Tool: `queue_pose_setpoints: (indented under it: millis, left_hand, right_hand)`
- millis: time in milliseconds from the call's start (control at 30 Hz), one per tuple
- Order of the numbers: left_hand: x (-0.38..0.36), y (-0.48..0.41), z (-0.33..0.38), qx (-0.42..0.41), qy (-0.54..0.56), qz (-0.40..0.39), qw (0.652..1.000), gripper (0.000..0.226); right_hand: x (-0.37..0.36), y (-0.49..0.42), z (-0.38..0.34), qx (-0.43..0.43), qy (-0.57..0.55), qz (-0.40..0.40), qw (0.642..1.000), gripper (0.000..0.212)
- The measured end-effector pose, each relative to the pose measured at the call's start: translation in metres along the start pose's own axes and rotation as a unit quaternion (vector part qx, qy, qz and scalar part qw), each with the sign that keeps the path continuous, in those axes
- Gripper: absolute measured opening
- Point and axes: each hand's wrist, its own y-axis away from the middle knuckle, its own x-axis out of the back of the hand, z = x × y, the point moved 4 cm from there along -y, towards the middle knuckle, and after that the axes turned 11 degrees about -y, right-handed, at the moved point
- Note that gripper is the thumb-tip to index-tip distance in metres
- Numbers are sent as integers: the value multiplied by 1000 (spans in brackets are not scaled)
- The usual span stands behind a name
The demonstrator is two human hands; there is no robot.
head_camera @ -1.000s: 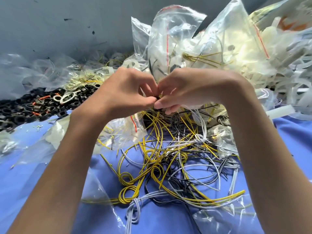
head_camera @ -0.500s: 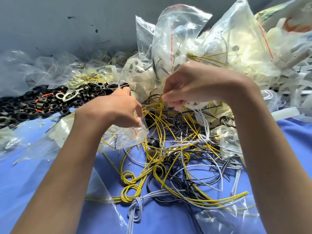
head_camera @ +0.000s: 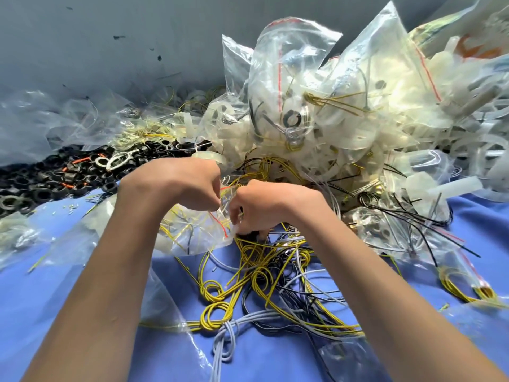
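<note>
r hand (head_camera: 257,209) lower, pinch on bag (head_camera: 192,235)

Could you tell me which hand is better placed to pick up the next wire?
Probably the right hand: it sits right over the wires, while the left hand pinches the bag.

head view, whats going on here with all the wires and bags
A person works bare-handed over a blue cloth. The left hand pinches the mouth of a small clear bag of wire pieces. The right hand meets it there with curled fingers; what they hold is hidden. A tangle of yellow, grey and black wires lies just below, black rings off left.
</note>
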Motion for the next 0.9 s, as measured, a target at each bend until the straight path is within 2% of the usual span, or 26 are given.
queue_pose_setpoints:
  millis: [67,200,333,400,467,567,633,700,767,900]
  left_hand:
    - [3,3,-3,-9,5,14,1000,20]
    - [18,13,-8,-24,46,82,995,23]
    - [27,20,-5,-29,55,115,991,34]
    - [31,23,-4,-22,64,140,988,38]
    - [38,28,-5,-17,88,168,982,39]
    - [47,36,-7,-14,121,204,971,43]
    - [50,39,-7,-16,128,222,966,36]
    - [51,40,-5,-24,131,233,963,35]
    - [51,39,-1,-30,124,231,964,36]
    - [48,32,9,-51,103,210,971,35]
  right_hand:
    - [10,5,-1,2,-19,12,1000,11]
    - [45,25,-5,18,-25,128,991,13]
    - [62,42,-19,74,-85,185,976,11]
    - [65,44,-25,100,-80,218,967,9]
    - [60,43,-31,122,-65,202,970,14]
    - [58,46,-37,139,-61,133,979,26]
    - [71,57,-30,137,-78,145,977,22]
    - [86,72,-13,96,-79,170,978,13]
    - [96,85,12,15,-59,160,985,15]
    - [92,99,63,-157,-109,29,981,13]
